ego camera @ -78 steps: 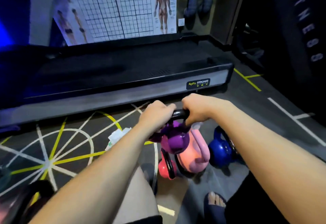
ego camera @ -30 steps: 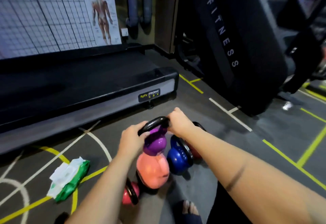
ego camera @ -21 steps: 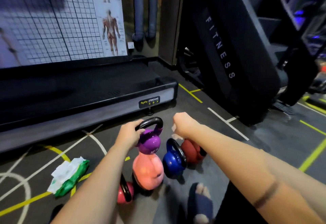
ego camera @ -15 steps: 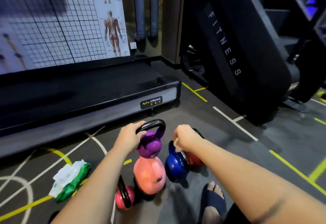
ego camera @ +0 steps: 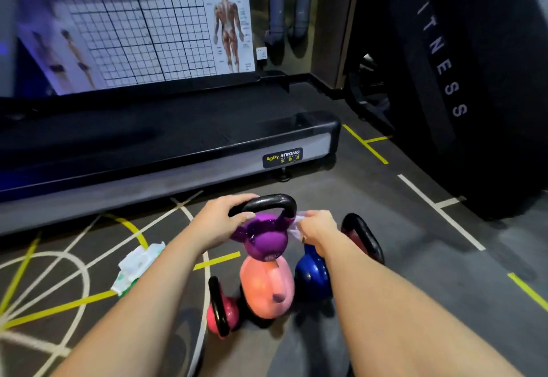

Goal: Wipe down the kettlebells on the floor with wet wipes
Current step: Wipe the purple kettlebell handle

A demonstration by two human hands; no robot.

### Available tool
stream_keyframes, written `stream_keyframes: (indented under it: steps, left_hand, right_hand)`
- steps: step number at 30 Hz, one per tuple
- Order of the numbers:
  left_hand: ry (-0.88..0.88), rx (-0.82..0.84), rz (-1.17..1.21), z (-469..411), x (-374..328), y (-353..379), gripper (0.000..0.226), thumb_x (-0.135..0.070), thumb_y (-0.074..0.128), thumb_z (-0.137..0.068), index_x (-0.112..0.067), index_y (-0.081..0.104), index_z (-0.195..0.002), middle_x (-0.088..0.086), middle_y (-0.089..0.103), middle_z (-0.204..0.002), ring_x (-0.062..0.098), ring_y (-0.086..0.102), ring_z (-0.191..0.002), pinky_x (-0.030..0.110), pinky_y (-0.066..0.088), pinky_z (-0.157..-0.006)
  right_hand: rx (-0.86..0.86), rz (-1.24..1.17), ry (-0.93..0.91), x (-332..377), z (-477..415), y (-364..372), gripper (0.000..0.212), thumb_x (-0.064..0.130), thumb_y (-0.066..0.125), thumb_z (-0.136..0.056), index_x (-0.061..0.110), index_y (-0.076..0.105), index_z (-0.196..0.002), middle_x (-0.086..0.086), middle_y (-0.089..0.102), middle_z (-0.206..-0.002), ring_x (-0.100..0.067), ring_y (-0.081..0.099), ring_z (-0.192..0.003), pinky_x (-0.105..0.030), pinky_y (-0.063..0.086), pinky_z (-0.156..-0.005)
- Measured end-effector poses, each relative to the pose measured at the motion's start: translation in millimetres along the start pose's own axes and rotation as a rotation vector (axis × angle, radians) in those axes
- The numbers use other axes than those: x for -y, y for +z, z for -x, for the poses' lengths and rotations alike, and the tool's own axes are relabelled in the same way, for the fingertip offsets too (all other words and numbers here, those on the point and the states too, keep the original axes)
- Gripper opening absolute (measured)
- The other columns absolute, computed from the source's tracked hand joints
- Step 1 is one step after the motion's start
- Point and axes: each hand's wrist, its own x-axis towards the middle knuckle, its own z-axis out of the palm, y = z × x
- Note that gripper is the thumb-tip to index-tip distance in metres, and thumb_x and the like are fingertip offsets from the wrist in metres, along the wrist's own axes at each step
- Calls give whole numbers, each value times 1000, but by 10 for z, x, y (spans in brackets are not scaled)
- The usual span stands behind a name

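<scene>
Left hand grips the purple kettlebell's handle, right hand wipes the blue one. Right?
Not quite: in the head view the right hand holds the wipe against the purple kettlebell, not the blue one. The left hand does grip its handle.

Kettlebells: five in all, namely one purple kettlebell (ego camera: 265,238), one salmon kettlebell (ego camera: 267,290), one blue kettlebell (ego camera: 311,280), one pink kettlebell (ego camera: 231,316), one red kettlebell (ego camera: 366,238).
Hands: two, a left hand (ego camera: 221,224) and a right hand (ego camera: 318,225).
Wet wipe (ego camera: 293,227): one single sheet.
Wet wipes pack (ego camera: 139,261): one.
Treadmill (ego camera: 166,139): one.
Anatomy chart (ego camera: 148,26): one.
Grey pipes (ego camera: 278,0): two.
Black FITNESS pad (ego camera: 474,80): one.
</scene>
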Motion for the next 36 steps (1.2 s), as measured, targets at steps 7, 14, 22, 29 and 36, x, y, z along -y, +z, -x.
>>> stream_keyframes:
  steps: [7, 14, 22, 29, 36]
  left_hand:
    - [-4, -27, 0, -20, 168, -8, 42, -28, 66, -96, -38, 59, -136, -13, 65, -130, 7, 57, -122, 23, 40, -98]
    - [45, -52, 8, 45, 170, 3, 40, -26, 65, -97, -36, 60, -135, -8, 68, -127, 9, 57, -117, 23, 38, -93]
    - [73, -100, -60, 119, 218, 89, 40, -29, 62, -98, -36, 57, -137, 2, 69, -114, 23, 61, -111, 34, 45, -96]
    - [88, -113, -98, 124, 183, 89, 42, -31, 61, -99, -36, 54, -140, 4, 69, -113, 24, 60, -108, 33, 44, -91]
    - [140, -111, -127, 176, 43, 106, 42, -30, 58, -101, -34, 53, -142, 5, 66, -112, 25, 58, -108, 30, 40, -88]
  right_hand:
    - [99, -357, 151, 257, 84, 120, 32, -15, 58, -73, -7, 72, -101, -20, 70, -89, -13, 49, -37, -24, 46, -45]
    - [-113, -425, 64, 420, 114, 135, 27, -13, 50, -61, -12, 69, -80, -27, 66, -69, -29, 53, -46, -41, 52, -61]
    - [94, -120, 112, 510, 331, 132, 20, -16, 48, -85, -2, 63, -83, -17, 57, -66, -24, 54, -51, -28, 51, -46]
    - [2, -43, -195, 675, 508, 44, 20, 31, 69, -88, 13, 75, -95, -6, 68, -77, -20, 61, -68, -34, 55, -70]
    - [-86, 261, -271, 254, 638, -12, 26, 31, 52, -101, 29, 67, -80, -5, 72, -80, -22, 64, -82, -23, 44, -60]
